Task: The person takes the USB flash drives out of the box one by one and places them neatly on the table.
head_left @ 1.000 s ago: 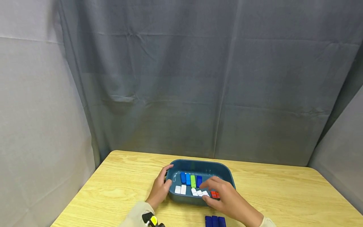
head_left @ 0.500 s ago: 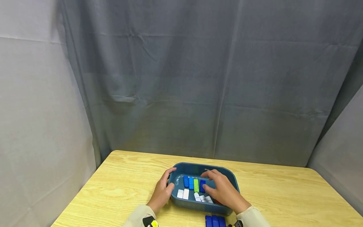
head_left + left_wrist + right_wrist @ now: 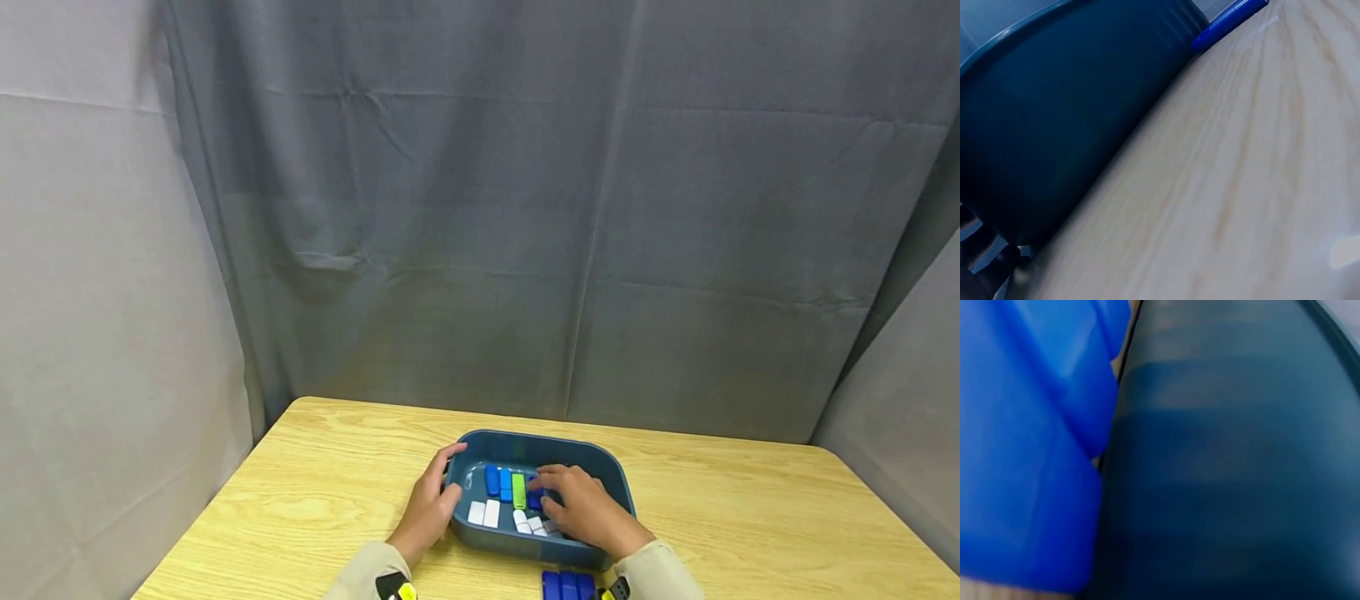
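Note:
In the head view a dark teal tub point(image 3: 510, 546) stands on the table. My left hand point(image 3: 427, 512) grips its left end, thumb at the rim and fingers along the outer wall. The right hand point(image 3: 588, 508) reaches into the tub, finger and thumb about a dark blue oblong plastic piece point(image 3: 535, 502), which they partly cover. Left of it in the same row lie a bright green piece point(image 3: 519, 492), a light blue piece point(image 3: 506, 485) and a blue piece point(image 3: 492, 480). White pieces point(image 3: 491, 513) line the near side, some partly under the right hand.
Several dark blue pieces point(image 3: 568, 585) lie side by side on the table before the tub; the right wrist view shows blue pieces point(image 3: 1029, 456) close beside the tub wall point(image 3: 1222, 456). Wooden tabletop point(image 3: 750, 517) surrounds the tub. A grey curtain point(image 3: 480, 208) hangs behind.
The right hand has gone from the near right of the tub to the dark blue piece, its fingers now down on it. The tub has shifted slightly right and nearer, the left hand with it.

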`<state>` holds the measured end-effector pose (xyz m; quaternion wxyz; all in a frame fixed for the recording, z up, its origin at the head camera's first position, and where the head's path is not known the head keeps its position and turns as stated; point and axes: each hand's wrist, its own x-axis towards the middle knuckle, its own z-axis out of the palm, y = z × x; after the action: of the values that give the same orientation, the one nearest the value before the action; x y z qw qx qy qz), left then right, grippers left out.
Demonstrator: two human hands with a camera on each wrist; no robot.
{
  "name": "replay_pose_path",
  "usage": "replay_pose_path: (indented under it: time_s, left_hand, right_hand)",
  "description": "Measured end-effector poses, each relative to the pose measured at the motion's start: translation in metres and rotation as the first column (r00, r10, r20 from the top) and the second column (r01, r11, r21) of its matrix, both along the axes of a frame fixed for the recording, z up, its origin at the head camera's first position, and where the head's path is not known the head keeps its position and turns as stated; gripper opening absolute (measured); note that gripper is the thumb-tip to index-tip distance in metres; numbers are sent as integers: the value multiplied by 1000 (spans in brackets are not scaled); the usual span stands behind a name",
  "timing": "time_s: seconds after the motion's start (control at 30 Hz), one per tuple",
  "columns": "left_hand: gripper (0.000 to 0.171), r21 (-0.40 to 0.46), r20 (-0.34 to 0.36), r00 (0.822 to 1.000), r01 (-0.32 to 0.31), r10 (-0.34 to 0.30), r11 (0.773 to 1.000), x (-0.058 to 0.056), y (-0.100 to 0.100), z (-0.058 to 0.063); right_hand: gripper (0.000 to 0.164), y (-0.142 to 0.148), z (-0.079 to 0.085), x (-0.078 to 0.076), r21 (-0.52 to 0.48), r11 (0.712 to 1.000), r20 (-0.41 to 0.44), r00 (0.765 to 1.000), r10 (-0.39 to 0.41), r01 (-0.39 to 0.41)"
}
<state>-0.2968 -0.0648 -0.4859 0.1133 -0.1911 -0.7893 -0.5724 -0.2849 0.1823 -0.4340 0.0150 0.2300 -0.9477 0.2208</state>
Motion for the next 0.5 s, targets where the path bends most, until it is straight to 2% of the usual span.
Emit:
replay_pose_path:
  time_s: [0.13,0.37,0.5]
  left_hand:
    - [58,-7,23,1000,4,-4,1000,2,0,3]
    - [55,4,77,997,27,-27,1000,29,3,41]
    - [55,-2,73,997,28,-27,1000,30,3,41]
  right_hand:
    - [26,1,-1,1,24,1000,28,999,-14,14]
    - [20,1,-3,1,39,993,-36,993,-108,110]
    - [18,1,-3,1,68,984,-55,985,-161,165]
